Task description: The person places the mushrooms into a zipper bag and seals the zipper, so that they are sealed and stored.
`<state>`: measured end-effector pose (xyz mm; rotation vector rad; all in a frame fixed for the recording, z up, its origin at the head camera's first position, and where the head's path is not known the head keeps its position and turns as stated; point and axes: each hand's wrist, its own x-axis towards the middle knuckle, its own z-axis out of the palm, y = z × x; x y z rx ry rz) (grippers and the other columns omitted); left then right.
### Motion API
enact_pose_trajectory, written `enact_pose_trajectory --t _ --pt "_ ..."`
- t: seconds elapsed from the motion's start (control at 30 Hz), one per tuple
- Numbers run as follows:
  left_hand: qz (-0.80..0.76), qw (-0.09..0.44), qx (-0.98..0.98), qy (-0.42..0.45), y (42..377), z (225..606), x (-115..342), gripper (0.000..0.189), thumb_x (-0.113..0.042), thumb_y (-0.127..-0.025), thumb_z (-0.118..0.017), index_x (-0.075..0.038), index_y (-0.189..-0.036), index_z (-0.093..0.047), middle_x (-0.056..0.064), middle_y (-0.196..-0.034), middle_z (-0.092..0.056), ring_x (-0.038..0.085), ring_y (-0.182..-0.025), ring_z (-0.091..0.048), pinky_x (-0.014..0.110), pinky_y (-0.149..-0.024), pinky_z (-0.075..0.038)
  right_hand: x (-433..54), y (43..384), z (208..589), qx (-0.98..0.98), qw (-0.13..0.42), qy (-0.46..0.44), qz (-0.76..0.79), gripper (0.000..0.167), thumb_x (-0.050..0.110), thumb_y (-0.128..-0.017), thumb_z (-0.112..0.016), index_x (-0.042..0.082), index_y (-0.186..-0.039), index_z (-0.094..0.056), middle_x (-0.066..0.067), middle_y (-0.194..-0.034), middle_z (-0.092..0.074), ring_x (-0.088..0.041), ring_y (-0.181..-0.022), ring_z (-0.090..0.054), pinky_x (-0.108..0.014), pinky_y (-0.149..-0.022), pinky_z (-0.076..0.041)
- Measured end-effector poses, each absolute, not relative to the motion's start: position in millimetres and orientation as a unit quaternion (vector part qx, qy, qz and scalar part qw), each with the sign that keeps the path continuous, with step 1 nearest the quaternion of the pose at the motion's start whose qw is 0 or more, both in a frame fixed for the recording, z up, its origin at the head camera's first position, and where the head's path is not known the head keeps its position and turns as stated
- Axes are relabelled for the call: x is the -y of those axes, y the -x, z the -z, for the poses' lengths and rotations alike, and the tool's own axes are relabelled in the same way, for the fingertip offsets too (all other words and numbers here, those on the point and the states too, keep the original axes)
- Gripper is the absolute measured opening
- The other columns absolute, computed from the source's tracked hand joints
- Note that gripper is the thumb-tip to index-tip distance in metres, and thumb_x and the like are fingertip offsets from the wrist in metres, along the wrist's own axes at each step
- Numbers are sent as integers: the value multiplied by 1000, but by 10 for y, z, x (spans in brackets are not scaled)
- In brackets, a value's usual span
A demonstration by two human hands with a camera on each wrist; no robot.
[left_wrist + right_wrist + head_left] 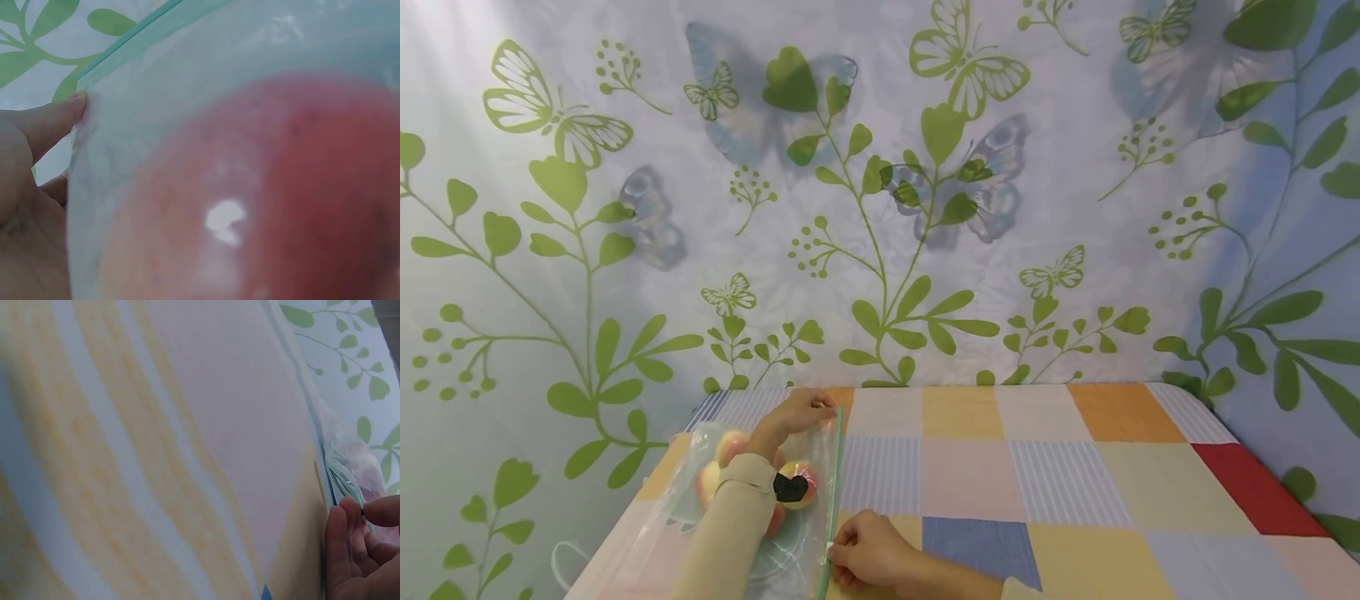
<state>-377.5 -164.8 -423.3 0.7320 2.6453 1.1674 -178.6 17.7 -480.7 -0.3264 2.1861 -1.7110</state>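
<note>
A clear zip bag (pixel 820 446) with a green zip edge (pixel 833 492) lies at the left of the table. Inside are several round yellow-and-red fruits (pixel 806 473) that look like peaches, and one bears a black heart-shaped patch (pixel 791 488). My left hand (pixel 801 409) reaches over the bag and pinches its far corner at the zip end. In the left wrist view, the thumb (pixel 59 122) presses the bag's edge beside a large reddish fruit (pixel 269 187). Nearer me, my right hand (pixel 872 550) pinches the green zip edge between thumb and fingers.
A patchwork cloth (pixel 970 475) covers the table, with plain and striped squares. Behind it hangs a curtain (pixel 880 250) printed with green leaves and butterflies. A white loop (pixel 568 558) shows by the table's left edge.
</note>
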Motion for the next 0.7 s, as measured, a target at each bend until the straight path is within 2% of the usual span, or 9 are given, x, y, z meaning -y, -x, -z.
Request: enact_pose_trajectory --t 0.27,0.5,0.7 --pt "-376 75 -884 -268 3810 4266 1658 14 -16 -100 -67 -4 -99 -73 7 -102 -68 26 -97 -64 34 -77 -55 -162 1723 4843 -766 153 112 614 24 0 -94 -70 2 -70 -68 -4 -59 -64 -9 -50 -58 -19 -48 -53" --pt "-390 76 -886 -239 3958 4409 1683 10 -20 -99 -69 -13 -96 -76 2 -106 -69 30 -112 -63 38 -86 -54 -184 1674 4847 -791 131 147 579 27 4 -92 -72 8 -65 -68 4 -52 -59 -4 -44 -50 -13 -42 -41" --pt "-385 62 -886 -251 4051 4474 1727 11 -20 -99 -68 -12 -96 -75 3 -104 -69 27 -105 -63 39 -82 -55 -163 1639 4859 -808 137 159 550 25 6 -91 -73 10 -66 -69 5 -55 -60 -4 -49 -52 -15 -47 -43"
